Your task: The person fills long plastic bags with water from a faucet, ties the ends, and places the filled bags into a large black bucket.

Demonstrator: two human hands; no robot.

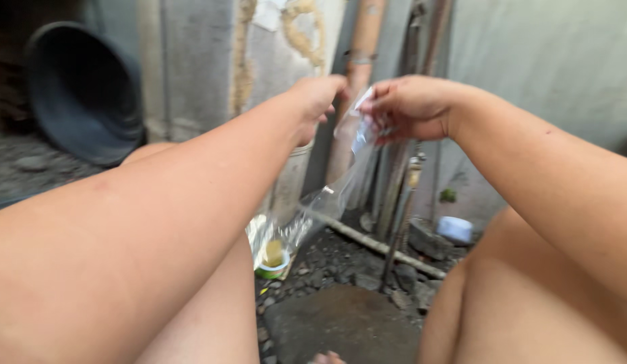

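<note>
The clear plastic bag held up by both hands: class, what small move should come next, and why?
Probably pull the bag's mouth apart: the left hand and right hand pinch the top of the clear plastic bag close together, and it hangs slack.

A grey concrete wall (549, 61) stood at the right, stained and bare. Rusted upright pipes (364, 81) ran down the middle, against a rough plastered pillar (192, 61) with crumbling yellowish filler along its seams. A large black basin (84, 91) leaned at the left. The ground (340, 317) was dark earth strewn with stones, and a pale pipe (381, 246) lay across it. Daylight was soft and even.
</note>
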